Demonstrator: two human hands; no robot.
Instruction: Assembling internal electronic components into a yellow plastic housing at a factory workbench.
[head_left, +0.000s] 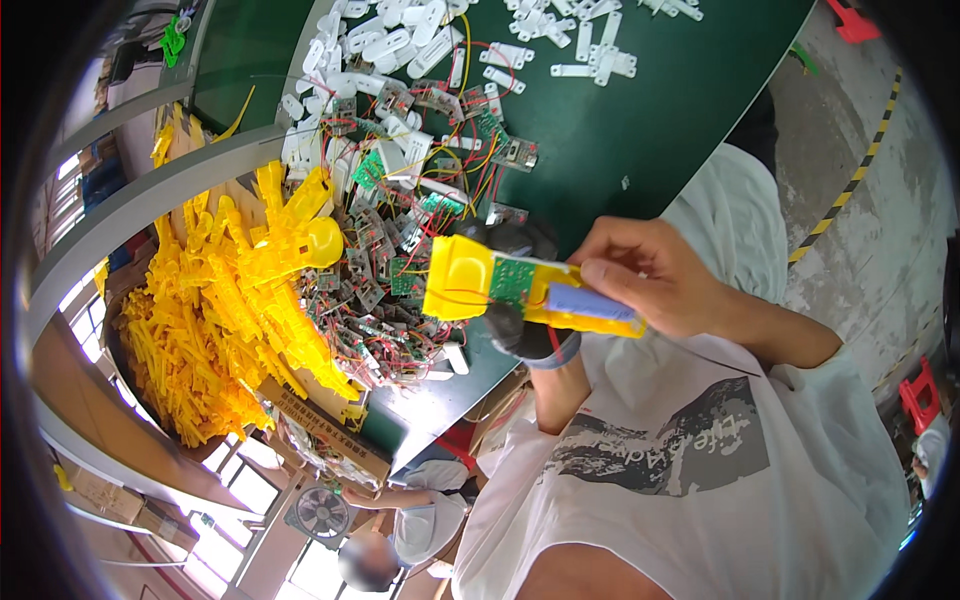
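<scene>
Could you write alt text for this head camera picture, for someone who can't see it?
Two hands hold a yellow plastic part fitted with a green circuit board: the right hand pinches it, the dark-gloved left hand supports below. Beyond, a green table holds yellow parts, wired boards and white pieces.

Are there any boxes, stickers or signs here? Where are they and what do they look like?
Cardboard box: brown, with dark print on its side, lower left at the table edge, holding yellow plastic parts.
Floor tape: yellow and black stripes, on the grey floor at right.
No screens in view.

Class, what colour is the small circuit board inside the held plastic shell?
Green circuit board, clearest in the head view.
</scene>
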